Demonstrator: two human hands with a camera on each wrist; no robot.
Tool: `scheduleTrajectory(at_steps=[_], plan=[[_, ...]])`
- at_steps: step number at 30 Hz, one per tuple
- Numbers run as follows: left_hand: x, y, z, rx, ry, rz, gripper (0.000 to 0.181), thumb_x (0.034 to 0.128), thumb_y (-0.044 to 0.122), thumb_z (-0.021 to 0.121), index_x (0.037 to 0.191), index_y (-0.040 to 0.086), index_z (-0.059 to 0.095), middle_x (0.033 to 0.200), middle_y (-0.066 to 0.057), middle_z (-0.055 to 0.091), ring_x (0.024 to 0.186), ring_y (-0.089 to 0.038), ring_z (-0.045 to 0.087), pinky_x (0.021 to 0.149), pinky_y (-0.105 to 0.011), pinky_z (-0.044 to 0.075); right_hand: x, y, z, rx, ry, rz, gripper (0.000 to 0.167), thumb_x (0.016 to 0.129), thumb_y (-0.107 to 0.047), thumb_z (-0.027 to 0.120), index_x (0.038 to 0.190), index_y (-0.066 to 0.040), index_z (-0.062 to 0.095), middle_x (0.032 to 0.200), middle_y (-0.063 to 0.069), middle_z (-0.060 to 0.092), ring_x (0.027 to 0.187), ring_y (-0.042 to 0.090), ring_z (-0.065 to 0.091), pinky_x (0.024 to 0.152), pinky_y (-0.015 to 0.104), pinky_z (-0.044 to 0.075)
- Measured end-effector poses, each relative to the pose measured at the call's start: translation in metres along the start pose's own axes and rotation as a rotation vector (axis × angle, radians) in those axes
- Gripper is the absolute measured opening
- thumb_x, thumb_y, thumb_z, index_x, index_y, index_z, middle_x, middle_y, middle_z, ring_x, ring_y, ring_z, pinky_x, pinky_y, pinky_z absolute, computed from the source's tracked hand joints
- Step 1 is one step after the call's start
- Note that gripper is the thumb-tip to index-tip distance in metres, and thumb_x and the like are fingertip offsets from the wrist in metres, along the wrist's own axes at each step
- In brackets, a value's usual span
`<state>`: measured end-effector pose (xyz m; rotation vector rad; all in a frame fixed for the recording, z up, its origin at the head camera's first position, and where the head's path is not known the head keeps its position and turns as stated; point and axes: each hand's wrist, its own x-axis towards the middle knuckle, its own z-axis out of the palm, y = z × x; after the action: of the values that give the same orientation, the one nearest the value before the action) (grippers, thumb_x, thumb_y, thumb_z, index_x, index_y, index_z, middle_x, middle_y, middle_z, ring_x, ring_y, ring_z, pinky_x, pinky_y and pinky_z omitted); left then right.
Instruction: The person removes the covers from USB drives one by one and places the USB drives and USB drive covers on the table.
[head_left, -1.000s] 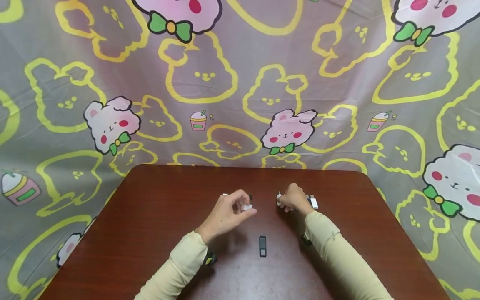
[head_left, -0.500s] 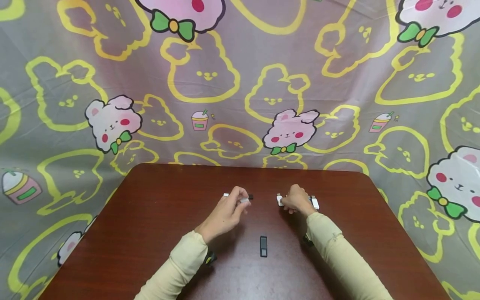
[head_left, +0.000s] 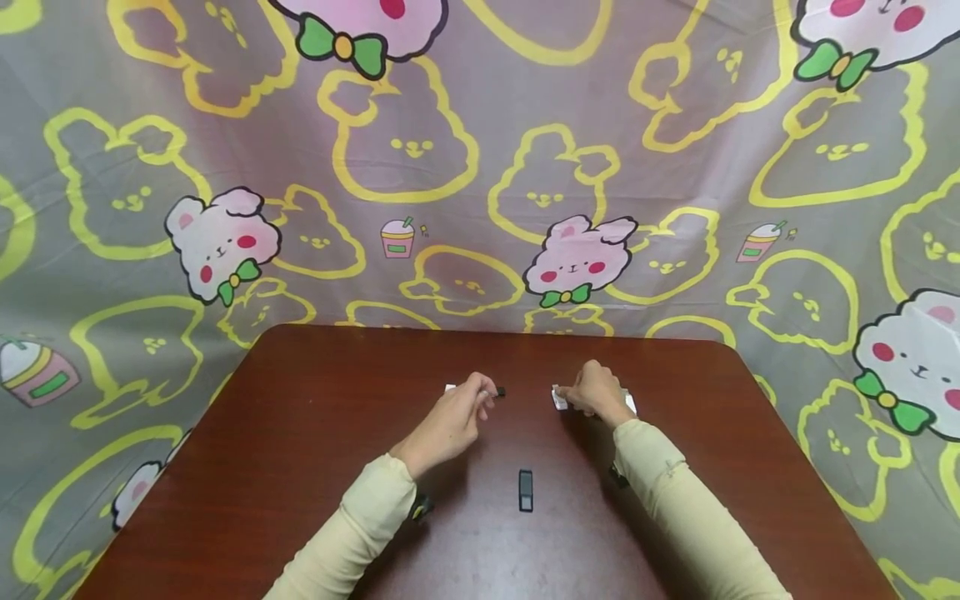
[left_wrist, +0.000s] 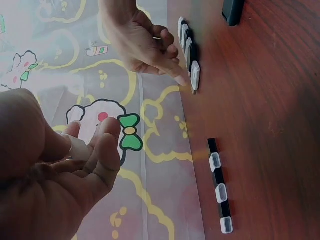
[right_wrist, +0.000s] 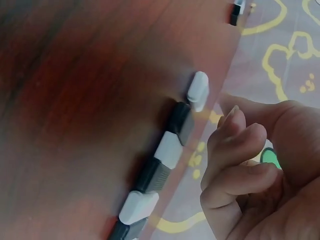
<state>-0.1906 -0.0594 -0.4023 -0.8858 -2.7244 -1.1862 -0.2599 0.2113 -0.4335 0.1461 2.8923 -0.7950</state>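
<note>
In the left wrist view, my left hand (left_wrist: 65, 175) holds a small white cap (left_wrist: 78, 148) between thumb and fingers. Over the right part of the table, my right hand (head_left: 597, 392) reaches its index finger to a white USB stick (head_left: 559, 398), apparently touching it, with the other fingers loosely bent and holding nothing. That stick (right_wrist: 198, 90) ends a row of alternating white and black sticks, including a black stick (right_wrist: 181, 117) beside it. Below the left hand lies another row of small black caps (left_wrist: 218, 176) and white caps (left_wrist: 221, 193), partly hidden in the head view.
A dark flat piece with a grey face (head_left: 526, 490) lies nearer me on the brown table (head_left: 315, 417). Behind the table hangs a grey cloth (head_left: 465, 167) printed with cartoon animals.
My right hand has let go of the white USB stick, now lying flat, and its index finger points onto it. The left hand has turned slightly, its white cap now hidden in the head view.
</note>
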Motion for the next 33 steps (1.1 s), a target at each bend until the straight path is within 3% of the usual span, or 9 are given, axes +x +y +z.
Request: scheduleTrajectory(at_steps=[5,11,15,22,27,33], plan=[[0.001,0.0,0.001,0.001,-0.026,-0.026,0.017,0.1032,-0.005,0.045,0.116,0.0,0.054,0.107,-0.016,0.069,0.085,-0.017,0.062,0.075,-0.028,0.053,0.0,0.0,0.002,-0.057,-0.022,0.003,0.039,0.089,-0.032,0.076,0.059,-0.009,0.065,0.057,0.007,0.069,0.046,0.015,0.059,0.053,0.031,0.045],[0.005,-0.001,0.002,0.026,0.068,0.004,0.015,0.1021,-0.005,0.048,0.109,0.003,0.059,0.098,-0.01,0.065,0.079,-0.014,0.064,0.071,-0.024,0.053,-0.003,0.003,0.0,-0.067,-0.034,0.004,0.039,0.089,-0.03,0.075,0.059,-0.009,0.063,0.052,0.005,0.064,0.049,0.02,0.062,0.053,0.033,0.044],[0.01,-0.004,0.001,0.015,0.085,0.038,0.015,0.1013,-0.006,0.049,0.108,0.003,0.06,0.1,-0.011,0.06,0.081,-0.014,0.065,0.071,-0.021,0.054,-0.002,0.005,-0.001,-0.033,-0.016,-0.011,0.046,0.091,-0.034,0.073,0.054,-0.011,0.059,0.046,0.0,0.055,0.045,0.017,0.056,0.052,0.033,0.04],[0.03,-0.014,-0.001,0.063,0.112,0.111,0.017,0.1006,0.001,0.056,0.111,0.001,0.07,0.106,-0.013,0.071,0.098,-0.024,0.067,0.089,-0.039,0.054,-0.004,-0.004,-0.017,0.079,0.021,-0.044,0.057,0.094,-0.04,0.07,0.049,-0.014,0.048,0.044,-0.005,0.04,0.041,0.011,0.041,0.042,0.026,0.029],[0.049,-0.022,0.002,0.069,0.056,0.08,0.02,0.1004,0.006,0.06,0.115,0.004,0.073,0.11,-0.012,0.075,0.104,-0.026,0.066,0.097,-0.045,0.05,-0.014,-0.012,-0.031,0.109,0.043,-0.072,0.058,0.095,-0.04,0.069,0.049,-0.013,0.046,0.044,-0.005,0.037,0.041,0.01,0.035,0.043,0.025,0.026],[0.07,-0.032,0.012,0.08,-0.009,0.031,0.017,0.0947,0.012,0.071,0.11,0.005,0.072,0.102,-0.006,0.077,0.095,-0.019,0.072,0.089,-0.037,0.055,-0.029,-0.02,-0.036,0.121,0.06,-0.102,0.053,0.094,-0.038,0.071,0.053,-0.012,0.05,0.048,-0.004,0.038,0.045,0.011,0.036,0.045,0.026,0.029]])
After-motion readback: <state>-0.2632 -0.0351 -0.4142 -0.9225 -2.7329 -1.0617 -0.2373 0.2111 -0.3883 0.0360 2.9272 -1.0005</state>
